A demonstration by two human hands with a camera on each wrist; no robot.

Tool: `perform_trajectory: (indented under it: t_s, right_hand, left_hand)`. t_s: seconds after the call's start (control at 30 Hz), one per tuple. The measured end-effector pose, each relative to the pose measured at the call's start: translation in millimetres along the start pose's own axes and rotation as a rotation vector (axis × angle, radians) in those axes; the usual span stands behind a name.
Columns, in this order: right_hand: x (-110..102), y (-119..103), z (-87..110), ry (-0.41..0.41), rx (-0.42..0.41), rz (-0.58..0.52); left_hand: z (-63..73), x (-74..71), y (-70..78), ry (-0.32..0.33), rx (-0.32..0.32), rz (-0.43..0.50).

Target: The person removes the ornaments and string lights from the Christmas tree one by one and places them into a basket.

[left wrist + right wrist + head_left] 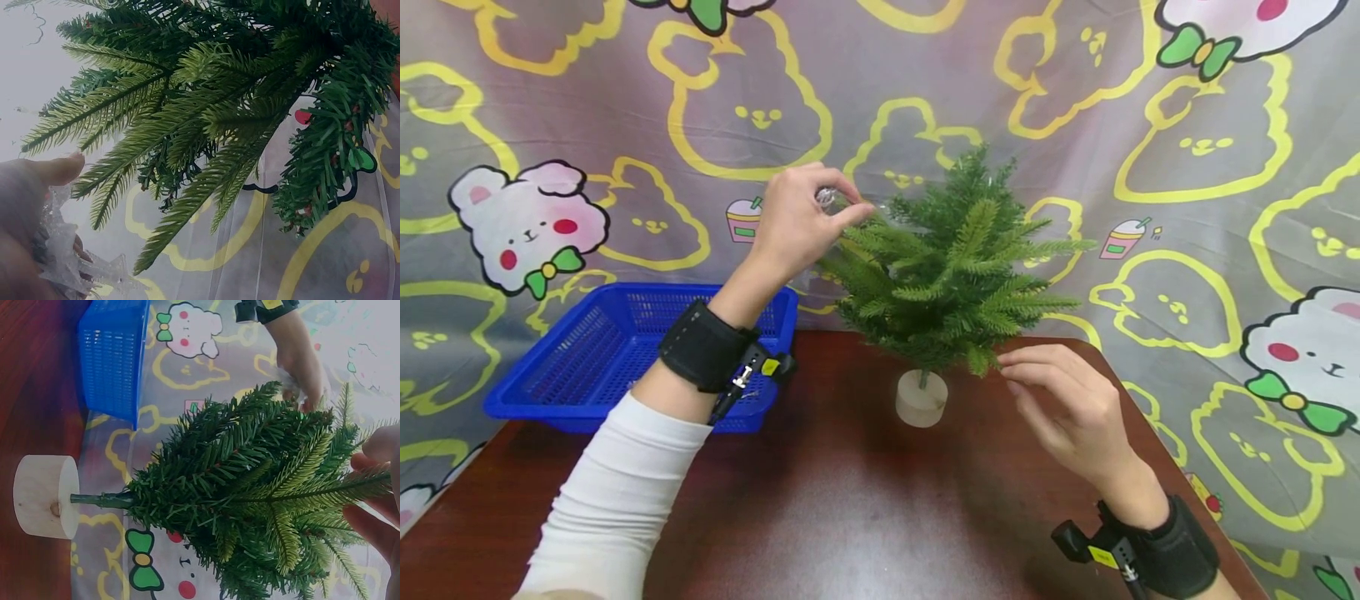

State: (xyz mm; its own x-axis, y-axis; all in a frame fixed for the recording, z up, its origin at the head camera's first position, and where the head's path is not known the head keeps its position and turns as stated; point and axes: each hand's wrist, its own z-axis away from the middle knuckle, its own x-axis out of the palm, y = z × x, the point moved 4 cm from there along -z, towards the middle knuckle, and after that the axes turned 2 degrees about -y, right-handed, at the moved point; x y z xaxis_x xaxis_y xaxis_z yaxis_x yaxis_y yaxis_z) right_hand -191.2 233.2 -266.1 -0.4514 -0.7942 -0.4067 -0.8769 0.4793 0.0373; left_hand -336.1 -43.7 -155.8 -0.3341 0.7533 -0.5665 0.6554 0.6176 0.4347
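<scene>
A small artificial Christmas tree (pixel 955 267) stands upright on a round pale wooden base (pixel 920 400). At its upper left, my left hand (pixel 808 208) holds a bundle of clear plastic stars (pixel 65 253), partly hidden by the palm. The thumb and forefinger of that hand meet close to the branch tips. My right hand (pixel 1071 408) is by the lower right branches, fingers loosely bent and fingertips at a branch tip (pixel 981 360). In the right wrist view, a light green branch (pixel 337 495) passes between its thumb and fingers without a visible firm grip.
A blue plastic basket (pixel 527 398) sits on the dark brown table (pixel 842 517) at the left, partly behind my left forearm. Right behind the table hangs a grey cloth (pixel 895 50) with cartoon prints. Each wrist wears a black strap with a small camera.
</scene>
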Motion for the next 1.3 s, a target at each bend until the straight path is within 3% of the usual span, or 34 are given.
perform_trajectory:
  t_s: [0.17,0.3,0.53,0.67,0.9,1.03,1.2,1.3]
  right_hand:
    - [1,0,1.0,-0.013,0.001,0.003]
    - [2,1,2.2,-0.031,0.005,0.007]
    - [4,1,3.5,-0.049,0.013,0.01]
    - [5,1,3.8,-0.051,0.016,0.01]
    - [5,0,4.9,-0.049,0.027,0.025]
    - [4,0,5.7,-0.044,0.024,0.018]
    - [5,0,5.9,-0.053,0.026,0.01]
    - [5,0,5.8,-0.055,0.024,0.007]
  left_hand:
    - [-2.6,4.9,-0.8,-0.059,-0.006,0.069]
    - [-2.8,8.8,-0.2,-0.103,0.013,0.07]
    - [-3.4,4.5,1.5,-0.05,-0.002,0.059]
    - [-3.2,-1.1,1.7,0.026,-0.007,0.081]
    - [1.2,-15.9,-0.5,0.284,0.036,0.142]
    - [7.4,-23.9,-3.3,0.407,0.044,0.235]
    - [16.9,-35.5,-8.2,0.499,0.087,0.34]
    - [21.9,-41.0,-11.8,0.506,0.074,0.368]
